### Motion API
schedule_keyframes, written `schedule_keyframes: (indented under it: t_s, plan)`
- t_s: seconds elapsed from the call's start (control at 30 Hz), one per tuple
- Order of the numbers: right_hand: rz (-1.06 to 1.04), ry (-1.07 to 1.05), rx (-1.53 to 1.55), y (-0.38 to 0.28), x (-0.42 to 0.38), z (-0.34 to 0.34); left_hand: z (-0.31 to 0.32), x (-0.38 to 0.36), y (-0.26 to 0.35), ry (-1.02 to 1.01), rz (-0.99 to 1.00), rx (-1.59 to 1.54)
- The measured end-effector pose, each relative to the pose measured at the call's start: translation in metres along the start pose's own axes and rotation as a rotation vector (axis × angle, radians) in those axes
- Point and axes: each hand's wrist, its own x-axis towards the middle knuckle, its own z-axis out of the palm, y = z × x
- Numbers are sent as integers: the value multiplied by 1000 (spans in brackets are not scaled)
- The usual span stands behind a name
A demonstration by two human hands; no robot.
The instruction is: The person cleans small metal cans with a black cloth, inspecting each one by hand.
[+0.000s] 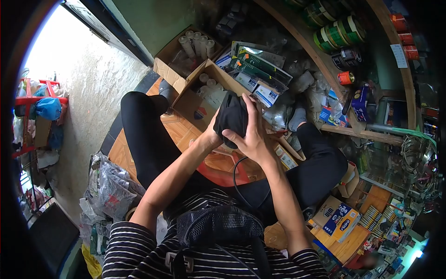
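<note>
A bunched black cloth (232,114) is held up between both hands in the middle of the head view; its exact kind does not show. My left hand (213,134) grips it from the left side, its fingers mostly hidden behind the fabric. On the right, my right hand (253,139) closes around it, the thumb lying across its front. Just beyond the cloth stands an open cardboard box (188,104) holding several white tubes (211,84). A thin black cable (237,179) loops down below my right hand.
A second open box (169,72) with white tubes stands farther back. Flat packaged goods (265,69) pile up beside it. Paint cans (339,33) line a wooden shelf on the right. Clear plastic bags (109,181) lie at left, and a blue-orange box (341,223) rests at lower right.
</note>
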Motion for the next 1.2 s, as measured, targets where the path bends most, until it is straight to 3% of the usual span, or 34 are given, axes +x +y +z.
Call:
schedule_keyframes:
  t_s: [0.07,0.17,0.23,0.27,0.37,0.43,0.5,0.6,0.67,0.73,0.77,0.87,0.93,1.0,1.03,1.13,1.2]
  plan:
    - [6,-5,60,-3,3,0,-4,2,7,-25,108,255]
    - [44,-1,139,1,5,-4,-2,2,15,24,24,221]
    - [50,12,129,4,6,-8,-1,1,11,100,-16,110]
    - [51,14,123,4,6,-10,0,-2,9,129,-53,-91]
    - [100,127,55,7,4,-10,11,3,37,-93,-202,-464]
    - [208,181,98,14,3,-12,12,1,34,-79,-362,-307]
    - [318,190,150,23,-2,-14,19,0,40,-132,-372,-258]
    - [209,217,151,15,3,-16,37,-1,54,57,-337,-461]
    - [246,43,294,7,-1,-16,37,-2,52,175,-280,-495]
    - [202,58,349,-4,-1,-7,19,0,46,-24,-116,-154]
    - [213,64,345,-2,-1,-5,19,-2,40,62,-60,-181]
    - [311,0,368,0,2,-9,19,-3,30,193,-86,-188]
    - [300,49,431,9,1,-5,30,-3,41,219,-247,-469]
    - [348,118,289,7,3,-8,39,-2,57,248,-406,-750]
    - [334,160,249,16,1,-4,38,-1,60,131,-438,-630]
    - [375,173,394,15,5,-6,38,-3,56,74,-442,-553]
    - [223,127,413,6,5,-1,43,-6,52,179,-343,-512]
